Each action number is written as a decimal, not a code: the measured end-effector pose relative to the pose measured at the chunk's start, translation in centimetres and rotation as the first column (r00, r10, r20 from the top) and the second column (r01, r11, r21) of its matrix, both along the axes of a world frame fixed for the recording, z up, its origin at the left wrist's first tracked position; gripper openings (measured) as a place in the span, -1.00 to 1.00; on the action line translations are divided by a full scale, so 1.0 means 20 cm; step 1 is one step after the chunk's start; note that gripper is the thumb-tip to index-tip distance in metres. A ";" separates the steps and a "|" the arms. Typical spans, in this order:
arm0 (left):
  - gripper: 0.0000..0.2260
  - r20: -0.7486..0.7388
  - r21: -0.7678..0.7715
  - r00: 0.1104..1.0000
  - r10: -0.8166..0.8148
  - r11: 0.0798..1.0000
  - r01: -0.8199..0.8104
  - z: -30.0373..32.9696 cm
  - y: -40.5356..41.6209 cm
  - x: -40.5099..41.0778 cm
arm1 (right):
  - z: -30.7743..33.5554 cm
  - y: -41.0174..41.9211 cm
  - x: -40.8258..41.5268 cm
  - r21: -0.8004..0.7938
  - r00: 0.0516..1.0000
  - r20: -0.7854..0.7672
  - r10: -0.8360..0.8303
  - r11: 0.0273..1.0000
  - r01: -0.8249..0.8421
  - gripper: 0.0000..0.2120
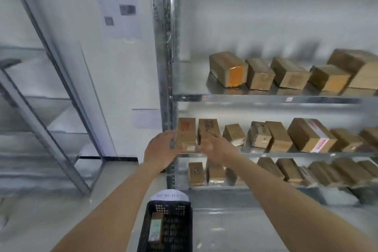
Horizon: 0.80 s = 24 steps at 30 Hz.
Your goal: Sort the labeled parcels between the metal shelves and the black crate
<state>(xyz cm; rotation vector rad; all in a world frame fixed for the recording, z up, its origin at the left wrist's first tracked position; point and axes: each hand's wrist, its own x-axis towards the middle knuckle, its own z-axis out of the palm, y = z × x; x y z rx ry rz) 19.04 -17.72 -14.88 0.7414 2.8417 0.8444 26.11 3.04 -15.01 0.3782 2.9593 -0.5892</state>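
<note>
Metal shelves (pixel 266 99) carry rows of cardboard parcels (pixel 259 74); floor (pixel 235 229) bears black crate (pixel 166 229).

Two hands (pixel 161 149) (pixel 214 145), one black crate (pixel 184 229) holding one parcel (pixel 156 227), five parcels (pixel 228 68) on the upper stocked shelf (pixel 266 98)

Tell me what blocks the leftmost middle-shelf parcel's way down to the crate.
Nothing visible. The parcel stands at the shelf's front edge between the left hand and right hand; the crate sits open on the floor below, holding one parcel.
</note>
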 end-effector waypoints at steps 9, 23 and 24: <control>-0.47 -0.145 0.138 0.989 0.008 0.990 0.012 0.59 0.32 0.27 | 0.67 0.43 0.37 0.064 0.961 -0.272 -0.046 0.996 0.066 -0.42; -0.41 -0.180 0.213 0.982 -0.053 0.973 0.091 0.87 0.73 -0.09 | 0.98 0.82 0.09 0.084 0.942 -0.332 -0.048 0.993 0.080 -0.44; -0.41 -0.174 0.227 0.983 -0.054 0.969 0.094 0.87 0.76 -0.13 | 0.99 0.85 0.06 0.079 0.943 -0.329 -0.053 0.993 0.083 -0.44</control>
